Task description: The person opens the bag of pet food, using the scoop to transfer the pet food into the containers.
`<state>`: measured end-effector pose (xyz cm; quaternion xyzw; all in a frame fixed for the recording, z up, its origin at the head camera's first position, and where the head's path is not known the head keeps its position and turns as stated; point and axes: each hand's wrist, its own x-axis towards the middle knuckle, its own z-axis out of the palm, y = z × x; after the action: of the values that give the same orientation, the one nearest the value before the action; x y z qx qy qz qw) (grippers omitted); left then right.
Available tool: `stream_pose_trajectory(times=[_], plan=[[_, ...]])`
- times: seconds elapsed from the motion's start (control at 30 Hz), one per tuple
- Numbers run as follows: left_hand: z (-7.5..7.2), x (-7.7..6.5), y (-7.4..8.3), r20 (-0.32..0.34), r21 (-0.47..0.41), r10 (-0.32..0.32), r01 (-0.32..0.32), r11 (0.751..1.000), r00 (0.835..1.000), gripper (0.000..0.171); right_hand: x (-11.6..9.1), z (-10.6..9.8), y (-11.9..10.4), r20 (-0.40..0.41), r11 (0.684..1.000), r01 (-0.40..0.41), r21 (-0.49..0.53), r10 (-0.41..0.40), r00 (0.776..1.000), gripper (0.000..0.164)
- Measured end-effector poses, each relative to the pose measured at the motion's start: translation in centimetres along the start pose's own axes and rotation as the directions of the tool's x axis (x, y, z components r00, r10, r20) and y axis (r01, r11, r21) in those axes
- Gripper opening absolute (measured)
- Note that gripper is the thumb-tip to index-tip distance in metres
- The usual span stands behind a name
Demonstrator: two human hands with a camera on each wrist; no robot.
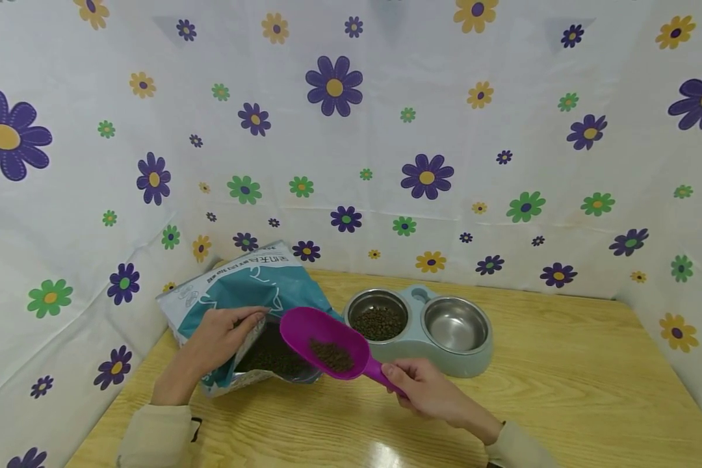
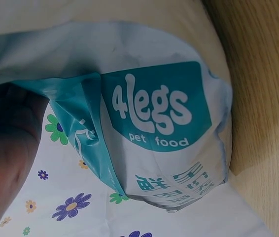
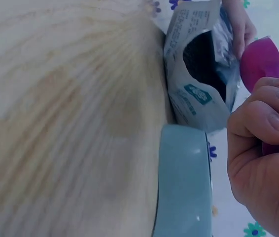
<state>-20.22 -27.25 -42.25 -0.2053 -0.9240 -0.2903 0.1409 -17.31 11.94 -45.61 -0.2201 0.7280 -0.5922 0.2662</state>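
Note:
My left hand (image 1: 210, 341) pinches the upper edge of the mouth of a teal and white pet food bag (image 1: 251, 286), which lies tilted with its opening toward me. Dark brown kibble (image 1: 275, 354) shows inside. Above the table, just right of the bag's mouth, my right hand (image 1: 424, 391) grips the handle of a magenta scoop (image 1: 304, 325). A small heap of kibble (image 1: 332, 356) lies in the scoop's lower part. In the right wrist view the fingers (image 3: 272, 123) are curled round that handle; the left wrist view has the bag's printed side (image 2: 154, 106).
Behind the scoop stands a light blue double-bowl feeder (image 1: 444, 364). Its left steel bowl holds kibble (image 1: 379, 323); its right steel bowl (image 1: 455, 325) shows a bare bottom. A flowered white cloth (image 1: 380, 136) closes off the back and sides of the wooden table (image 1: 561, 390).

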Motion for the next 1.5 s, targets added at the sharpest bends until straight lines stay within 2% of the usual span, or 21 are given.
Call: stream_pose_trajectory(times=[0.1, 0.23, 0.3, 0.4, 0.53, 0.7, 0.87, 1.13, 1.37, 1.5], plan=[[0.0, -0.1, 0.0, 0.006, -0.009, -0.011, 0.011, 1.0, 1.0, 0.026, -0.5, -1.1, -0.3, -0.013, 0.999, -0.035, -0.019, 0.034, 0.999, 0.056], [-0.1, -0.1, -0.1, 0.017, -0.013, -0.023, 0.023, 1.0, 1.0, 0.026, -1.3, -2.9, -0.8, -0.066, 0.992, -0.062, -0.11, 0.055, 0.996, 0.053], [-0.1, -0.1, -0.1, 0.018, -0.007, -0.025, 0.026, 1.0, 1.0, 0.027, -1.7, -4.0, -1.1, -0.106, 0.983, -0.068, -0.172, 0.05, 0.993, 0.05], [-0.1, 0.0, -0.3, 0.021, 0.004, -0.032, 0.032, 0.999, 0.999, 0.027, -2.0, -5.5, -1.6, -0.186, 0.952, -0.084, -0.295, 0.029, 0.982, 0.047], [-0.1, 0.0, -0.3, 0.028, 0.008, -0.041, 0.04, 0.999, 0.999, 0.027, -2.3, -7.2, -2.3, -0.266, 0.876, -0.111, -0.47, -0.02, 0.964, 0.04], [-0.1, 0.0, -0.4, 0.033, 0.013, -0.053, 0.052, 0.999, 0.998, 0.028, -2.5, -8.5, -3.1, -0.286, 0.78, -0.125, -0.614, -0.072, 0.956, 0.038], [-0.1, 0.1, -0.5, 0.037, 0.028, -0.058, 0.057, 0.998, 0.998, 0.028, -2.5, -8.9, -3.6, -0.314, 0.716, -0.149, -0.681, -0.102, 0.944, 0.041], [0.0, 0.1, -0.5, 0.052, 0.024, -0.072, 0.07, 0.997, 0.996, 0.029, -2.1, -8.8, -3.9, -0.303, 0.622, -0.14, -0.77, -0.164, 0.939, 0.044], [0.0, 0.0, -0.6, 0.053, 0.029, -0.072, 0.07, 0.997, 0.996, 0.029, -1.5, -8.6, -4.0, -0.324, 0.477, -0.194, -0.858, -0.209, 0.923, 0.047], [0.0, 0.1, -0.5, 0.053, 0.021, -0.077, 0.076, 0.997, 0.996, 0.029, -1.2, -8.4, -4.0, -0.325, 0.412, -0.209, -0.887, -0.235, 0.916, 0.046]])
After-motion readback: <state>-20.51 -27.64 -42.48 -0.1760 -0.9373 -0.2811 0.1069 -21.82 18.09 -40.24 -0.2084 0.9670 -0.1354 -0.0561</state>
